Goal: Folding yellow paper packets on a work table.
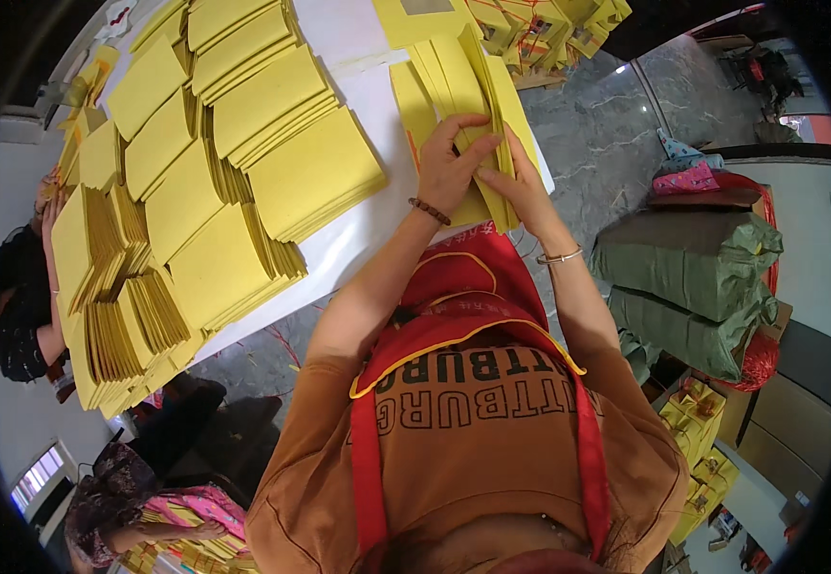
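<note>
At the table's right end, both hands work on a bundle of folded yellow paper (452, 84), several layers of which stand slightly fanned. My left hand (448, 168), with a beaded bracelet at the wrist, curls over the near part of the bundle, thumb and fingers closed on it. My right hand (523, 191), a bangle on its wrist, grips the right edge with the thumb in front; its other fingers are partly hidden behind the paper. More yellow paper (521, 105) lies flat beneath. Left of my hands is a neat stack of folded yellow paper (318, 172).
Many such stacks cover the left of the white table (353, 57). Tied yellow bundles (540, 38) sit beyond its right corner. Large green wrapped packages (688, 263) stand on the right. Another person's arm (52, 239) reaches the table's left edge; someone else handles bundles (196, 531) lower left.
</note>
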Demonstrator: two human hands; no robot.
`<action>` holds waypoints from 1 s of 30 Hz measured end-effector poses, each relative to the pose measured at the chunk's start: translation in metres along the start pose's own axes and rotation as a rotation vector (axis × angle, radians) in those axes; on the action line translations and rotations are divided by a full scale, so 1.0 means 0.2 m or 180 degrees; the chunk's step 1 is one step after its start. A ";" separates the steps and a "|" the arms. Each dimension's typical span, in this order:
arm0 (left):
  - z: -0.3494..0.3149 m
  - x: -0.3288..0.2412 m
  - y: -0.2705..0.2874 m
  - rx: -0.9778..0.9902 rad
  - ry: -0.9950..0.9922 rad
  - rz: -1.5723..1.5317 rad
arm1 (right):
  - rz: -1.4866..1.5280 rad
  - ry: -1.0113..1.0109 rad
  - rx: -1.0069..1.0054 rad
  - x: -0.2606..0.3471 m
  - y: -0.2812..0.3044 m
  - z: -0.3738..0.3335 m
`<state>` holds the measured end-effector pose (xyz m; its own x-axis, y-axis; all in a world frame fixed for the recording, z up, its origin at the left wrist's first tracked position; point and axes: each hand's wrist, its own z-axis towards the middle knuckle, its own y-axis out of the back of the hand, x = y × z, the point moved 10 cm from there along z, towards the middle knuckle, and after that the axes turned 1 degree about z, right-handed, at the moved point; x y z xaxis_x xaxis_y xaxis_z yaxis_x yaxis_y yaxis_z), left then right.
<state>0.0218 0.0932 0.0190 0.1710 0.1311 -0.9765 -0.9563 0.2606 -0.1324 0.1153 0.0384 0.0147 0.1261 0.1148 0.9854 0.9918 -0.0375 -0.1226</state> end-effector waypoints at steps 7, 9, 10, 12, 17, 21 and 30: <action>0.00 0.03 0.00 -0.0006 -0.0078 0.0002 | -0.0094 0.0079 -0.0058 -0.01 0.03 0.00; 0.00 0.04 0.00 -0.0001 -0.0077 0.0079 | 0.0300 -0.0057 -0.0039 -0.02 0.02 -0.01; 0.00 0.04 0.01 -0.0068 -0.0151 0.0101 | 0.0406 -0.0068 -0.0013 -0.01 0.01 -0.01; 0.00 0.02 0.02 -0.0128 -0.0224 0.0122 | 0.0514 -0.0076 0.0004 0.00 0.00 -0.01; -0.02 0.00 0.05 -0.0343 -0.0042 0.0248 | 0.0239 -0.0119 -0.0082 0.00 0.00 0.00; -0.02 -0.07 0.07 -0.0671 -0.0354 -0.0053 | -0.0201 0.0062 -0.0098 -0.01 0.02 0.00; 0.00 0.00 0.00 -0.0097 -0.0091 0.0005 | -0.0516 0.0335 -0.0054 0.02 0.01 0.01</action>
<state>0.0229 0.0936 0.0190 0.1757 0.1588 -0.9716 -0.9633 0.2311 -0.1364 0.1173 0.0402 0.0177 -0.0392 0.0162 0.9991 0.9982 -0.0438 0.0399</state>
